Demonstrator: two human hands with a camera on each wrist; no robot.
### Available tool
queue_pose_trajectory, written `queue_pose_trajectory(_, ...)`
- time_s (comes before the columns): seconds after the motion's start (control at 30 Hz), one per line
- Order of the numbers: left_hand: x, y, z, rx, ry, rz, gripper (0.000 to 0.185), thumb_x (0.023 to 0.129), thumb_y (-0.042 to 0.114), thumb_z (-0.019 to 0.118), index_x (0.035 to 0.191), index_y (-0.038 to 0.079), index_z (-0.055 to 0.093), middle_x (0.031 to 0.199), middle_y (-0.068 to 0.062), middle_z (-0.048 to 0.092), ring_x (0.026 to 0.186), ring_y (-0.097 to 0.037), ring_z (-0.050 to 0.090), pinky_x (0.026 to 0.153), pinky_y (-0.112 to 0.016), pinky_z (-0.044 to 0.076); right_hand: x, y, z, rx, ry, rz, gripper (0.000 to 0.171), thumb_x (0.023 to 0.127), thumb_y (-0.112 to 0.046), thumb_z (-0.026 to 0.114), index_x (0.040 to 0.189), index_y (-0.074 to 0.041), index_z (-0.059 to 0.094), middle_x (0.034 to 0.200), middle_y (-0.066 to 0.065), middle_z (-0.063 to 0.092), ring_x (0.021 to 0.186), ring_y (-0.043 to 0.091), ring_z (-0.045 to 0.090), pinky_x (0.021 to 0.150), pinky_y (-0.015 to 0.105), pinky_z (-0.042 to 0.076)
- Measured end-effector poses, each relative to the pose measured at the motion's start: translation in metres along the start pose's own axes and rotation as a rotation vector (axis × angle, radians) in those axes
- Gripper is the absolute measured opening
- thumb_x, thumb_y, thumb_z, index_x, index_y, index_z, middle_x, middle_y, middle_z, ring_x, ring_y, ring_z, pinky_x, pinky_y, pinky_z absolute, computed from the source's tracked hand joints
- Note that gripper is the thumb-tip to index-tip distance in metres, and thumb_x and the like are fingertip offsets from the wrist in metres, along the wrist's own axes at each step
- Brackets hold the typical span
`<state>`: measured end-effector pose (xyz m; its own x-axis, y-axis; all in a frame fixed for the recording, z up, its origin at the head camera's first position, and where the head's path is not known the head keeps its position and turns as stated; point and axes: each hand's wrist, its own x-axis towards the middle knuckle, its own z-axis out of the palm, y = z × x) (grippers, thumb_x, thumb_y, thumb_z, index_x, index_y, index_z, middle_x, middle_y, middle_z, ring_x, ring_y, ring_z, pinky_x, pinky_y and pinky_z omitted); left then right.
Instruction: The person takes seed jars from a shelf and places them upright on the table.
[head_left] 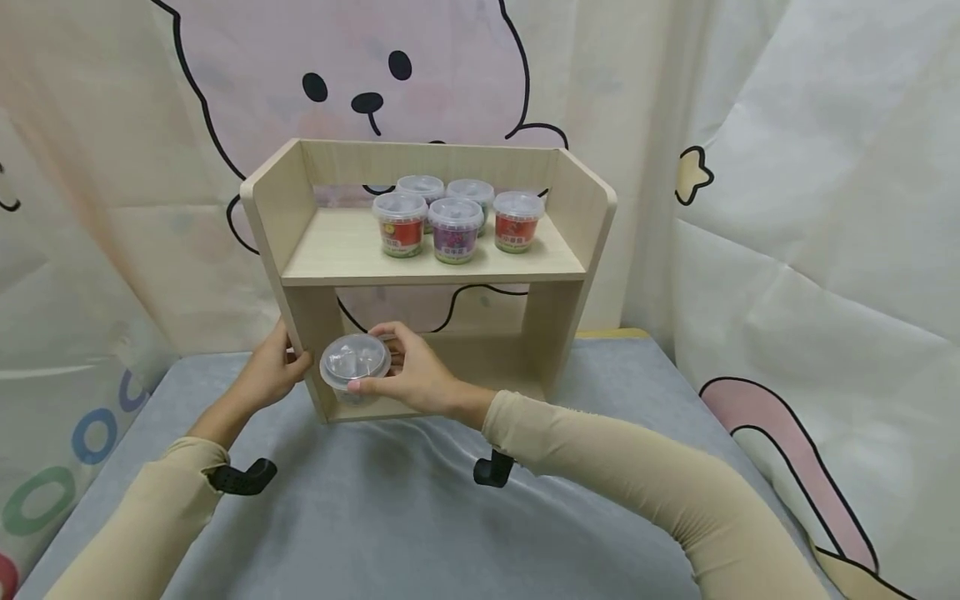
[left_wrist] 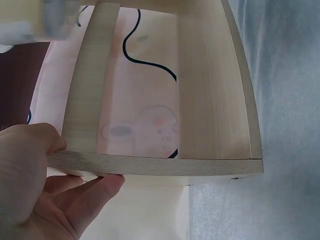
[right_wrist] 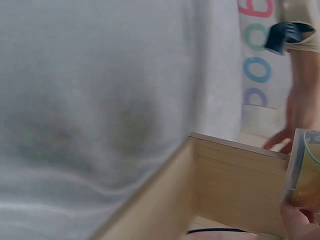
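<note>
A two-tier light wooden shelf stands on the table. My left hand grips the edge of its left side panel, thumb on the inner side and fingers on the outer side. My right hand holds a small plastic cup with a clear lid, thumb on one side and fingers on the other. That cup is upright in front of the lower tier's left end. In the right wrist view, part of the cup shows a yellowish label.
On the upper tier stand several lidded cups, among them a purple-labelled cup and a red-labelled cup at the right. A grey-blue cloth covers the table. Printed curtains hang behind and at both sides.
</note>
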<state>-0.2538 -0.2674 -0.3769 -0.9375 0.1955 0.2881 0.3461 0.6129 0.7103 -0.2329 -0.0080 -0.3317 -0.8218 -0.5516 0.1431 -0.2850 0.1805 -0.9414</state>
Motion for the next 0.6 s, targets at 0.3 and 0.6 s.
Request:
queue_pose_trajectory(0.3,0.0,0.001,-0.004,0.057,0.035,0.003,0.056,0.098,0.0,0.05,0.148,0.0,0.025,0.139,-0.037,0.048,0.119,-0.054,0.058,0.081,-0.054,0.058,0.004,0.039,0.022,-0.017,-0.003,0.056,0.067,0.08,-0.01,0.084,0.136,-0.01,0.047,0.129,0.011,0.063,0.111,0.011,0.062,0.092,0.022,0.054)
queue_pose_trajectory(0.6,0.0,-0.001,0.001,0.026,0.033,-0.006,0.056,0.099,0.002,0.049,0.15,0.002,0.024,0.14,-0.037,0.048,0.118,-0.055,0.059,0.078,-0.05,0.059,0.004,0.069,0.043,-0.018,-0.019,0.064,0.066,0.079,-0.013,0.085,0.134,-0.011,0.048,0.128,0.008,0.063,0.114,0.013,0.063,0.093,0.023,0.053)
